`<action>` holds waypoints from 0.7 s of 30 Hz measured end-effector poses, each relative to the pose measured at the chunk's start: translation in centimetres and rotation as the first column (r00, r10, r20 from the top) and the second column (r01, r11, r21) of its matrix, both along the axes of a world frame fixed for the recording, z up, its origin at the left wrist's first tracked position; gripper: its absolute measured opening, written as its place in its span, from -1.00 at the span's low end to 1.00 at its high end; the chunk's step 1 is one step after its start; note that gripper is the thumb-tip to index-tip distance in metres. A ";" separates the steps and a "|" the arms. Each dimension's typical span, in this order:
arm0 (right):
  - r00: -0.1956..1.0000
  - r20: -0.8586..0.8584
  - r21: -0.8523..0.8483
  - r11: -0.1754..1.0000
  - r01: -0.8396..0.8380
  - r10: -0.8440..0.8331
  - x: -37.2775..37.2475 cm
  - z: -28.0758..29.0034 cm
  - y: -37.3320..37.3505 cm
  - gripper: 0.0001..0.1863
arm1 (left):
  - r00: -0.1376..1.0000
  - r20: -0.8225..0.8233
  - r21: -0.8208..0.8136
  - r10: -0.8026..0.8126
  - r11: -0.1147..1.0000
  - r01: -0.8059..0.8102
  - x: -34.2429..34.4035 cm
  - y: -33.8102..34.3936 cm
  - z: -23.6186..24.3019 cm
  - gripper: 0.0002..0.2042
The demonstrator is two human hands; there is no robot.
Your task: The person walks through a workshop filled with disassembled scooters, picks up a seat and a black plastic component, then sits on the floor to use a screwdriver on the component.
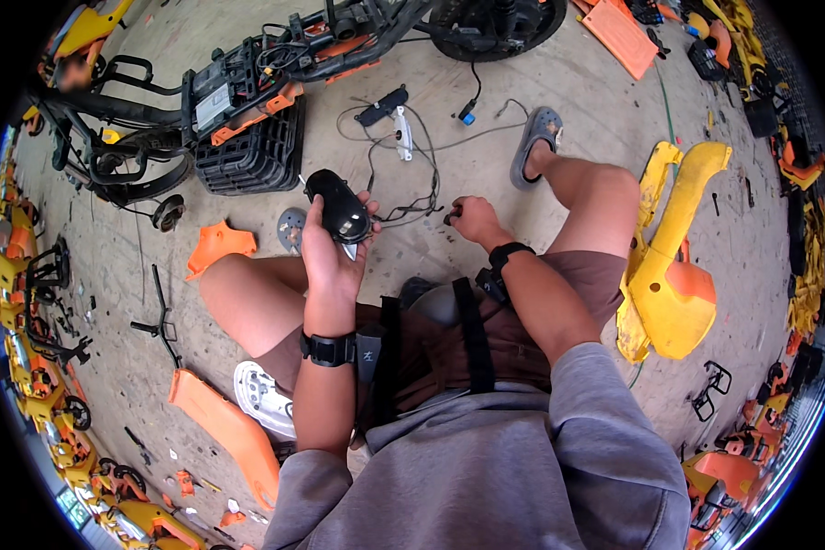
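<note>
My left hand (332, 257) is closed around a glossy black oval housing (341, 207), its fingers along the right side and thumb on the left. A pale piece (350, 249) shows under its lower end. To the right, my right hand (478, 223) is closed, with a small dark piece (452, 215) at its fingertips that I cannot make out. Between and beyond the hands, black cables (412, 209) lie looped on the floor. A white-and-grey part (402, 134) and a flat black part (382, 107) lie among them.
A stripped bike frame (247, 82) rests on a black crate (255, 151) ahead. Orange panels (225, 426) lie at left; a yellow body panel (671, 293) is by my right knee. A blue-tipped connector (468, 118) lies ahead. Yellow vehicle parts line both sides.
</note>
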State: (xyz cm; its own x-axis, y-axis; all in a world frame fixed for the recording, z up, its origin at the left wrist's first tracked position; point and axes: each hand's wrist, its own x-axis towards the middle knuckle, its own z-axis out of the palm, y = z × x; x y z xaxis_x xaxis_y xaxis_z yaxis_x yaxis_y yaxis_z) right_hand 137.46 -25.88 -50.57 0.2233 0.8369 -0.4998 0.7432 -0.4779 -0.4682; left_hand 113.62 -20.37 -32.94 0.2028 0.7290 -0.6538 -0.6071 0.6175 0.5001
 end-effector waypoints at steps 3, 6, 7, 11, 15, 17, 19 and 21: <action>0.997 0.000 0.026 0.996 -0.081 0.081 -0.3 -0.6 -0.3 -0.79 | 1.000 0.001 -0.014 0.017 1.000 -0.017 0.3 -0.1 0.5 -0.58; 0.993 0.040 0.006 0.993 -0.115 0.115 -0.5 -0.9 -0.3 -0.78 | 1.000 -0.003 -0.014 0.008 1.000 -0.008 0.2 -0.1 0.3 -0.58; 0.993 0.039 0.004 0.994 -0.112 0.111 -0.5 -0.9 -0.2 -0.78 | 1.000 -0.004 -0.007 -0.001 1.000 0.001 0.0 -0.1 0.0 -0.58; 0.995 0.032 0.011 0.996 -0.094 0.094 -0.1 -1.0 -0.2 -0.76 | 1.000 -0.016 -0.012 0.000 1.000 0.000 0.0 -0.1 0.4 -0.58; 0.996 0.027 0.048 0.996 -0.081 0.080 -0.2 0.0 0.2 -0.75 | 1.000 -0.012 -0.009 0.007 1.000 -0.007 -0.1 -0.1 0.4 -0.59; 0.993 0.045 0.054 0.992 -0.116 0.114 -0.1 1.3 0.9 -0.67 | 1.000 -0.017 -0.010 0.018 1.000 -0.019 0.0 -0.1 0.5 -0.59; 0.989 0.049 0.077 0.987 -0.142 0.138 -0.2 3.5 1.5 -0.63 | 1.000 0.009 0.012 0.000 1.000 0.000 -0.3 0.1 0.0 -0.59; 0.989 0.043 0.128 0.981 -0.146 0.142 0.0 6.1 2.3 -0.63 | 1.000 0.018 0.014 0.010 1.000 -0.010 -0.2 0.1 0.0 -0.59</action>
State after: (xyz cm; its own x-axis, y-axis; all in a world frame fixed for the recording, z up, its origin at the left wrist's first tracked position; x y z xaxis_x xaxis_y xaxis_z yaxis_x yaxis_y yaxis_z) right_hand 137.43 -23.54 -44.43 0.1105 0.9192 -0.3780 0.8164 -0.3009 -0.4930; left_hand 113.42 -20.30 -32.92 0.2070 0.7401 -0.6399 -0.6222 0.6043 0.4976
